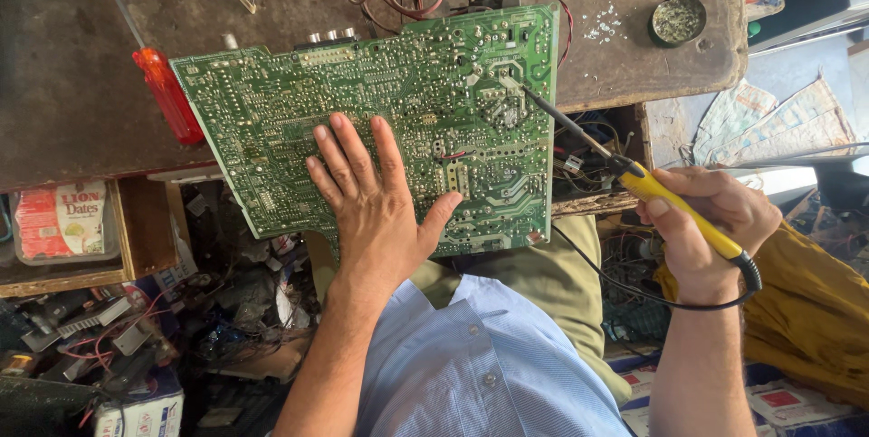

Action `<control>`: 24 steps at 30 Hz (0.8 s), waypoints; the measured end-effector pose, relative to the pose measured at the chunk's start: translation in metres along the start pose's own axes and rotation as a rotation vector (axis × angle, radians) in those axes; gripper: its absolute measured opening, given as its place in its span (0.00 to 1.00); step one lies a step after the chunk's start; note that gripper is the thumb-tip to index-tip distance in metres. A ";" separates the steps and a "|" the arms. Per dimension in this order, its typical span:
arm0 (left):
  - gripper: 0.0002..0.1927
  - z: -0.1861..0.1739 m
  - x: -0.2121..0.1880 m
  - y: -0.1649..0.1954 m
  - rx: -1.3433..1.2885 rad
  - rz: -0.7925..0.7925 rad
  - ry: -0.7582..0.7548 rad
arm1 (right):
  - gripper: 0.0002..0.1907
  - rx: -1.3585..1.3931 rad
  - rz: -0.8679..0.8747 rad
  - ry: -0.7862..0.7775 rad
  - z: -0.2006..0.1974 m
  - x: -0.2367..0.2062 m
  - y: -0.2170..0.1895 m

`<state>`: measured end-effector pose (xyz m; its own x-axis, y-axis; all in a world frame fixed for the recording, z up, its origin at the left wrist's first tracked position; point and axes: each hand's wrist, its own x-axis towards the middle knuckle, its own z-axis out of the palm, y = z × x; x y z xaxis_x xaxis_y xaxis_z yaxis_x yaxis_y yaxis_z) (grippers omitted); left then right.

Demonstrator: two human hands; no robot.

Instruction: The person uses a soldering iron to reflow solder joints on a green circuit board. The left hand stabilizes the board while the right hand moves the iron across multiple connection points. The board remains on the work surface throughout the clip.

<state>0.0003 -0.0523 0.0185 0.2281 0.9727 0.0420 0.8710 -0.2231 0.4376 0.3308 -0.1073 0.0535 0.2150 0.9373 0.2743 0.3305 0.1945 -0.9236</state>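
Soldering iron on a green board, seen from above

Right hand (711, 229) wrapped tight round the yellow-handled soldering iron (674, 206), long axis slanting up and away to the left of that hand, tip down on the far right part of the green circuit board (290, 93), black cord (634, 288) looping back under the wrist. Left hand (376, 206) spread wide and flat, pressing the board's near edge, fingers pointing away. Further out left of that hand, an orange-handled screwdriver (167, 93) lying on the dark wooden bench (54, 84). Far beyond the right hand, a small round tin (677, 19).
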 end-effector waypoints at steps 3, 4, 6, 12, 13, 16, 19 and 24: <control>0.60 0.001 0.000 -0.001 0.004 0.001 -0.006 | 0.12 -0.004 0.007 -0.002 -0.002 0.001 0.003; 0.60 0.001 0.000 -0.001 0.006 0.000 -0.009 | 0.11 0.025 0.018 -0.003 -0.002 0.001 0.005; 0.60 0.000 0.000 0.000 0.003 -0.003 -0.001 | 0.11 0.105 0.037 -0.005 -0.003 0.001 0.010; 0.60 -0.003 0.000 0.002 -0.003 -0.010 -0.004 | 0.11 0.378 0.125 -0.001 -0.004 0.000 0.030; 0.60 -0.004 0.000 0.002 0.000 -0.008 -0.001 | 0.12 0.423 0.149 0.001 -0.004 0.000 0.032; 0.60 -0.004 0.001 0.003 -0.003 -0.018 0.001 | 0.11 0.493 0.169 -0.001 -0.002 0.003 0.033; 0.59 -0.004 0.001 0.003 0.001 -0.002 0.014 | 0.10 0.354 0.069 -0.002 0.004 0.002 0.023; 0.60 -0.002 0.000 0.002 -0.009 0.000 0.025 | 0.09 -0.118 0.018 0.018 0.008 -0.009 -0.022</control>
<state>0.0012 -0.0523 0.0208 0.2174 0.9740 0.0643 0.8669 -0.2229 0.4459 0.3143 -0.1181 0.0693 0.2383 0.9346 0.2640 0.4322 0.1413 -0.8906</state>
